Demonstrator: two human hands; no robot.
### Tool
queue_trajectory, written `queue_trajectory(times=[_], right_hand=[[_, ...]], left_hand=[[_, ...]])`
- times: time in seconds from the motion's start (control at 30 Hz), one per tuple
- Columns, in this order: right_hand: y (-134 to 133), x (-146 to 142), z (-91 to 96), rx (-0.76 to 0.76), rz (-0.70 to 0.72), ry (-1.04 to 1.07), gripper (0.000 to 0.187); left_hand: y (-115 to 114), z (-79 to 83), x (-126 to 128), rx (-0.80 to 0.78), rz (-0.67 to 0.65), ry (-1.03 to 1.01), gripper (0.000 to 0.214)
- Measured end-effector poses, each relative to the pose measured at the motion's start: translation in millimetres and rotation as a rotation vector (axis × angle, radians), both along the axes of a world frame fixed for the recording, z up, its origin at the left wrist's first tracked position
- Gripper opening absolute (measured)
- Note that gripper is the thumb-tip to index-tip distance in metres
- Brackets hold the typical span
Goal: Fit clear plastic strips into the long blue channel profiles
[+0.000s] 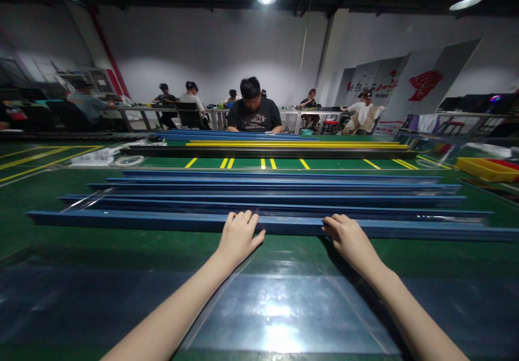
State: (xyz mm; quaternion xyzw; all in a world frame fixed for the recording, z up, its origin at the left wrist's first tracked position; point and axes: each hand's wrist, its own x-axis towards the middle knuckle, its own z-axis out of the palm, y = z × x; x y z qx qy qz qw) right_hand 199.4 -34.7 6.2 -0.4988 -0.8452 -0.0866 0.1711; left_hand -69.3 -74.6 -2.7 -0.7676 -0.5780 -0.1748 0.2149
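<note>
Several long blue strips lie side by side across the green table. The nearest blue strip runs almost the full width of the view. My left hand rests on its near edge, fingers curled over the top. My right hand does the same a little to the right, fingers hooked over the same strip. A clear, shiny plastic sheet lies flat on the table under my forearms.
More blue, yellow and black strips lie further back. A person in a black shirt sits opposite, with other people at tables behind. Yellow and red trays stand at the right. A tape roll lies at the left.
</note>
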Motion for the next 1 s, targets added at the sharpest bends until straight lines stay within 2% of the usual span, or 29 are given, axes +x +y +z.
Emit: queue_trajectory(times=[1.0], right_hand=[[2.8, 1.7, -2.7, 0.037, 0.016, -0.009, 0.018]], left_hand=[[-0.5, 1.0, 1.1, -0.006, 0.003, 0.001, 0.020]])
